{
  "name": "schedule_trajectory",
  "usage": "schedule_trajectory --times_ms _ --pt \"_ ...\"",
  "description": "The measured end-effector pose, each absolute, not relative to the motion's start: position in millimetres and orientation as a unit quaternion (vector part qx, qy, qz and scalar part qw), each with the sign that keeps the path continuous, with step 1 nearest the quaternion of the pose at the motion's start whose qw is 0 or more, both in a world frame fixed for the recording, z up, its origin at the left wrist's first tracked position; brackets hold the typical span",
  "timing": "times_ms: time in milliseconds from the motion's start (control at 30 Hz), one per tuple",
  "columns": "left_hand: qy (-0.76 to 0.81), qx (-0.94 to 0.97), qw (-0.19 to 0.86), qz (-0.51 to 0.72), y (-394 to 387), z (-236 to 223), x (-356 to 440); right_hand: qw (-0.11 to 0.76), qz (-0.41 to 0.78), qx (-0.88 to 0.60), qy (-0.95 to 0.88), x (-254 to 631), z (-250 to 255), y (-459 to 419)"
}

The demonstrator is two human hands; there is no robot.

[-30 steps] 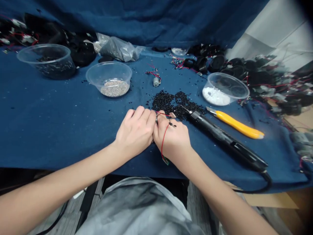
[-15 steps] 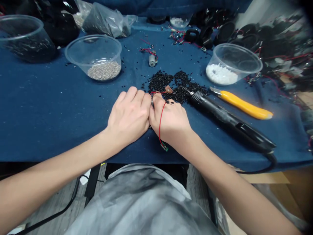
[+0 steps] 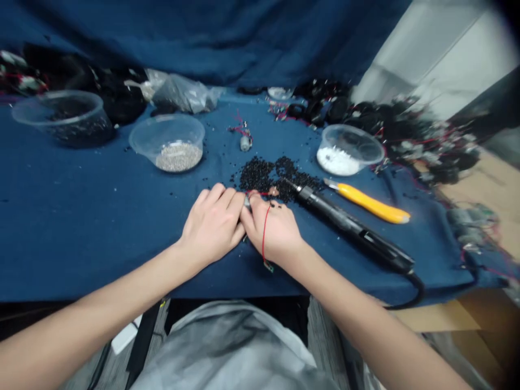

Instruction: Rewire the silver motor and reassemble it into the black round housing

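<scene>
Screwdriver (image 3: 353,227): glossy plastic is being lit.
Wire (image 3: 264,234) left of screwdriver: smooth plastic is being shown.
Tablecloth (image 3: 101,233) under screwdriver: matt cloth is being seen.

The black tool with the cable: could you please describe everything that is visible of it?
The black tool is long and roughly cylindrical, with a glossy body that looks like plastic, a ribbed collar and a thin, metal-looking bit. A black cable leaves its rear end. It lies slantwise on the blue cloth, beside the yellow cutter, its bit pointing toward small black pieces. Neither the left hand nor the right hand touches it.
</scene>
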State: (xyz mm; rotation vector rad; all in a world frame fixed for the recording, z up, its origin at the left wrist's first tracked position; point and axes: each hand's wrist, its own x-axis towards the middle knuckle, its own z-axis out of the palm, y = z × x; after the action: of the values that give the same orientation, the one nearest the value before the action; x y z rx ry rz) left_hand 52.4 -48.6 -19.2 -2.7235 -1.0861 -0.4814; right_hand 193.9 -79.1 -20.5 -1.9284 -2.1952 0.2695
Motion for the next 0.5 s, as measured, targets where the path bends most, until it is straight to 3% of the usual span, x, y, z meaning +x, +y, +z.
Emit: schedule_trajectory --times_ms 100,233,333,500 --pt "-0.335 -0.916 0.011 -0.221 -42.9 -13.6 45.1 0.316 0.244 -0.618 -0.677 201.4 -21.5 -71.8" --pt "-0.288 -0.895 -0.068 -0.333 -40.8 -1.8 40.0 0.489 0.470 -0.499 -0.540 206.7 -15.9 -67.9" --pt "-0.247 -0.879 -0.074 -0.401 -42.8 8.0 42.4 0.552 0.595 -0.401 -0.425 204.8 -7.3 -73.8" --pt "-0.193 -0.857 -0.075 -0.472 -43.1 15.2 54.4 0.585 0.643 -0.371 -0.327 196.2 6.3 -81.5"
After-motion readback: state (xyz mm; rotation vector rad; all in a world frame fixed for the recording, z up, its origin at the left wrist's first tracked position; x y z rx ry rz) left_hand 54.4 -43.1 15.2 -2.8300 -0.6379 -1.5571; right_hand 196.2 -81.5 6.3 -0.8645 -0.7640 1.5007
